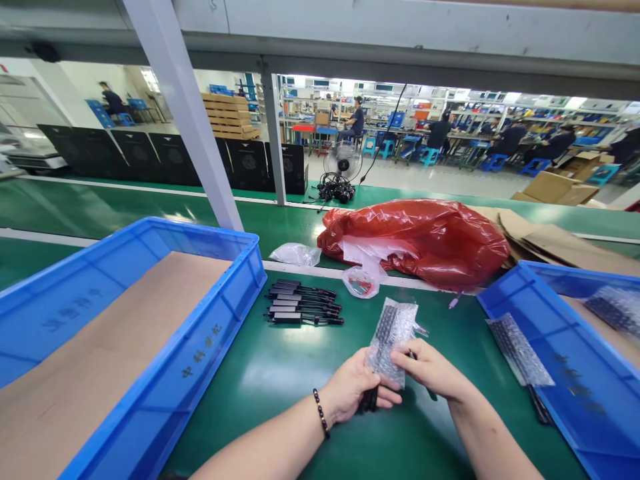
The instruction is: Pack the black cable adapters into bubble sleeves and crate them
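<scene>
My left hand [353,387] is closed around the lower end of a bubble-wrap bag [393,333], held above the green bench. A dark object shows through the bag, and black cable [369,400] comes out below it. My right hand [433,367] pinches the bag's right side. Something thin and dark sticks out between its fingers; I cannot make out its kind. Beyond the left hand, several small black boxes with short cables [303,303] lie in a stack. At the right, another bubble-wrapped piece with black cable [520,350] leans across the wall of a blue bin [570,373].
A cardboard-lined blue bin [220,347] stands at the left. Behind the bench's white strip lie a red plastic bag [425,240], clear bags [295,254] and cardboard sheets [575,243]. A slanted white post [190,120] rises at the back left. Several people work in the distance.
</scene>
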The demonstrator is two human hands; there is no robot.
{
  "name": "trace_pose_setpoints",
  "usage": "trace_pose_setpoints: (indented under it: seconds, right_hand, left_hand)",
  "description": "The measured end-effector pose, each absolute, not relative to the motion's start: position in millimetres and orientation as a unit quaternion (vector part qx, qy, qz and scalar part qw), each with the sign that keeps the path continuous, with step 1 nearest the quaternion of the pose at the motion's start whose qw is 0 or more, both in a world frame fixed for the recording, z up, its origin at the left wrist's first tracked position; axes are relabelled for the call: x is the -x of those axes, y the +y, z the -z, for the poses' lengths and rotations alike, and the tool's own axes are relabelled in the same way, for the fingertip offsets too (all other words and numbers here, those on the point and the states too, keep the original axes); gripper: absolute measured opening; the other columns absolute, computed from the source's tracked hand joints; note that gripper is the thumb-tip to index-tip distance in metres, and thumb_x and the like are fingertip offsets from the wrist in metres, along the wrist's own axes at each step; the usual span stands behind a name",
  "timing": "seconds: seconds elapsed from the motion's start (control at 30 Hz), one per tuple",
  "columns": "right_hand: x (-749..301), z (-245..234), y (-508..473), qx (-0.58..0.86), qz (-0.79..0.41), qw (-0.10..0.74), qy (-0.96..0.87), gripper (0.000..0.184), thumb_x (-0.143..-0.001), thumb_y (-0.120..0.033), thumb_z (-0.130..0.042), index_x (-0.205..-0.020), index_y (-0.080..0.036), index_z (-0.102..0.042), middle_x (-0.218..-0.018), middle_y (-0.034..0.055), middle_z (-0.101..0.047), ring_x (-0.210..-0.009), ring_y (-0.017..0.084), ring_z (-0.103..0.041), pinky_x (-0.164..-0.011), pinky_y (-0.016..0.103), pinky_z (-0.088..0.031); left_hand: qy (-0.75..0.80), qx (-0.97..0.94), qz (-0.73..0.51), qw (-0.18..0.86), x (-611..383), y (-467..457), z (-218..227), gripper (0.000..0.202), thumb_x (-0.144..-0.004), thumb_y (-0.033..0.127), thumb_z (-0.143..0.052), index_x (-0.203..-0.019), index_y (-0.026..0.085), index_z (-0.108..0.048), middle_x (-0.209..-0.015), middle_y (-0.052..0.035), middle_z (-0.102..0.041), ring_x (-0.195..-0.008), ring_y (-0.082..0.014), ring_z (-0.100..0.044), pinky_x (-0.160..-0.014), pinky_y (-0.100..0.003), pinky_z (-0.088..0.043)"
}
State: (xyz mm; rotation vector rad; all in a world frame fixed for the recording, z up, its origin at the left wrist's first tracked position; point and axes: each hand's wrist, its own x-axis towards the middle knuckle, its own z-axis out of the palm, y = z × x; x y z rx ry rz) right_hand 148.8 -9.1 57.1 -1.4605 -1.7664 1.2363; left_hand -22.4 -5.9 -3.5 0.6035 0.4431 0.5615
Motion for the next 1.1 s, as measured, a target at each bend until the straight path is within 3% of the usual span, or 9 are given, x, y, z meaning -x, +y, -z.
trace_pose_setpoints:
  seconds: [0.1,0.27,0.47,0.6,0.77,0.93,1.1]
  right_hand:
    - [-144.9,-55.0,-13.0,0.528,-0.465,0.269,-0.658,0.036,-0.078,-0.041,-0.048,-0.054,-0.015,-0.055,-0.049,-0.0028,-0.046,-0.048,0.009,-0.039,-0.049,0.022,-0.035]
    - [-135.0,-47.8,-19.1,0.506,-0.487,0.234,-0.673,0.024,-0.073,-0.028,-0.053,-0.054,-0.014,-0.050,-0.051,-0.0051,-0.041,-0.049,0.007,-0.034,-0.048,0.019,-0.031]
    - [-121.5,-38.6,-21.6,0.551,-0.416,0.300,-0.658,0.027,-0.079,-0.037,-0.048,-0.068,-0.014,-0.057,-0.060,-0.0027,-0.051,-0.057,0.009,-0.042,-0.054,0.020,-0.035]
    - [-116.1,-39.5,-29.9,0.580,-0.331,0.300,-0.682,0.035,-0.083,-0.039,-0.041,-0.063,-0.015,-0.054,-0.062,-0.0006,-0.054,-0.058,0.011,-0.044,-0.056,0.021,-0.035]
    - [-162.4,-65.1,-35.1,0.651,-0.196,0.177,-0.712,0.035,-0.085,-0.036,-0.035,-0.061,-0.017,-0.053,-0.062,0.0017,-0.058,-0.058,0.013,-0.050,-0.057,0.023,-0.035]
    - [-270.5,-68.3,-12.7,0.823,-0.113,-0.062,-0.553,0.022,-0.079,-0.027,-0.043,-0.075,-0.018,-0.063,-0.084,0.0097,-0.067,-0.078,0.021,-0.061,-0.063,0.026,-0.038]
    - [-342.1,-48.7,9.4,0.862,-0.109,-0.110,-0.482,0.024,-0.076,-0.017,-0.046,-0.067,-0.009,-0.067,-0.079,0.0255,-0.066,-0.070,0.026,-0.064,-0.059,0.031,-0.041]
  left_hand:
    - [0.183,-0.269,-0.261,0.909,24.9,-3.5,0.5,0.053,-0.055,0.019,-0.075,-0.102,0.018,-0.050,-0.091,-0.0083,-0.065,-0.075,-0.0211,-0.065,-0.066,-0.032,-0.048]
    - [0.234,-0.258,-0.303,0.887,23.8,-3.8,-3.6,0.034,-0.058,0.019,-0.072,-0.088,0.009,-0.061,-0.078,-0.0101,-0.067,-0.070,-0.0180,-0.063,-0.069,-0.031,-0.046]
    - [0.279,-0.255,-0.331,0.864,20.9,-4.8,-9.5,0.033,-0.054,0.020,-0.074,-0.084,0.008,-0.066,-0.073,-0.0088,-0.069,-0.065,-0.0173,-0.061,-0.068,-0.029,-0.045]
    - [0.266,-0.283,-0.301,0.871,20.4,-7.8,-6.0,0.034,-0.054,0.021,-0.075,-0.084,0.009,-0.066,-0.072,-0.0082,-0.068,-0.067,-0.0172,-0.061,-0.068,-0.028,-0.044]
    - [0.278,-0.316,-0.231,0.877,21.6,-8.9,-0.4,0.037,-0.056,0.020,-0.075,-0.089,0.015,-0.062,-0.087,-0.0058,-0.064,-0.078,-0.0152,-0.061,-0.073,-0.027,-0.043]
    - [0.299,-0.351,-0.167,0.872,22.3,-9.2,0.1,0.035,-0.055,0.027,-0.075,-0.082,0.013,-0.059,-0.077,-0.0045,-0.063,-0.066,-0.0131,-0.061,-0.068,-0.027,-0.042]
    - [0.292,-0.364,-0.137,0.874,23.6,-9.2,0.2,0.040,-0.049,0.029,-0.078,-0.080,0.012,-0.059,-0.073,-0.0039,-0.062,-0.061,-0.0124,-0.060,-0.066,-0.029,-0.042]
